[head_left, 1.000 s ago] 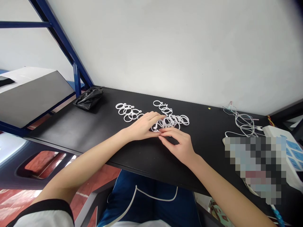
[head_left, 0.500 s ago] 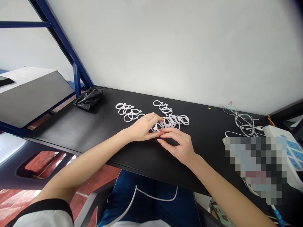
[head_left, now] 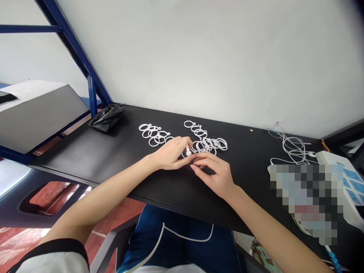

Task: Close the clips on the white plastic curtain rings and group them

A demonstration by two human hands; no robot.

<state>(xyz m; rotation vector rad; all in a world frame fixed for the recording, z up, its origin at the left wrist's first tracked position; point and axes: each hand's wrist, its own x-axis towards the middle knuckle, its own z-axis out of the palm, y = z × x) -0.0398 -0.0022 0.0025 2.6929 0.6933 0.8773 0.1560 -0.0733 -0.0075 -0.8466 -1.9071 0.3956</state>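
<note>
My left hand (head_left: pixel 174 153) is over the black desk with its thumb and fingers closed on a white curtain ring (head_left: pixel 188 151), seen nearly edge-on with its small eyelet low. My right hand (head_left: pixel 214 170) meets it from the right, fingertips bunched by the left thumb. Whatever lies between those right fingertips is hidden or too small to name. Just behind the hands sits a pile of white rings (head_left: pixel 209 145). A few more rings (head_left: pixel 199 131) lie farther back, and another group of rings (head_left: pixel 155 133) spreads to the left, partly behind my left hand.
A crumpled black plastic bag (head_left: pixel 106 118) rests at the desk's back left. Tangled white cables (head_left: pixel 295 148), a power strip (head_left: pixel 341 185) and a blurred-out object (head_left: pixel 308 201) occupy the right side. A blue metal frame (head_left: pixel 75 49) rises at left, before the wall.
The ring in my left hand has turned from a more open view to nearly edge-on. My right fingertips have shifted slightly, drawing closer together.
</note>
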